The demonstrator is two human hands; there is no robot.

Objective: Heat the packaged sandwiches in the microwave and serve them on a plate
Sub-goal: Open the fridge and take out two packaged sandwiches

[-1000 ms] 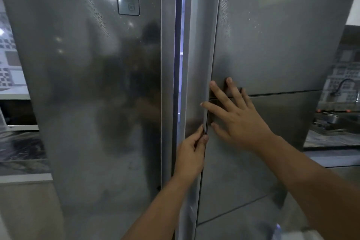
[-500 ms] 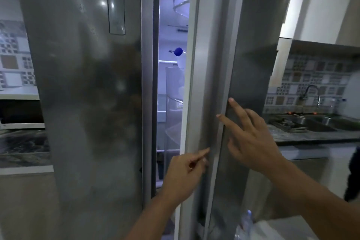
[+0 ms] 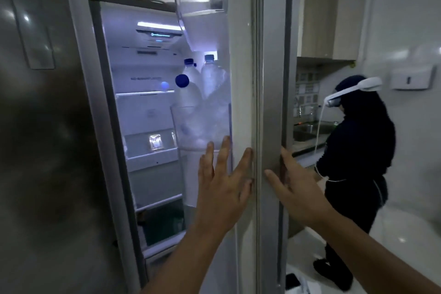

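The fridge's right door (image 3: 265,79) stands swung open, its edge facing me. My left hand (image 3: 224,184) lies flat with straight fingers against the door's inner side, just below the door bin. My right hand (image 3: 296,184) has its fingers spread on the door's outer edge. The lit fridge interior (image 3: 148,112) shows glass shelves and a small shiny package (image 3: 155,142) on a middle shelf. No sandwiches can be made out from here.
Water bottles (image 3: 207,88) with blue caps fill the door bin (image 3: 200,126). The closed left fridge door (image 3: 47,126) fills the left. A person in dark clothes with a white headset (image 3: 358,150) stands at the counter and sink (image 3: 307,131) behind the door.
The right fridge door has swung from nearly closed to wide open. My left hand moved from the door's edge to its inner side, and my right hand stayed on the outer edge.
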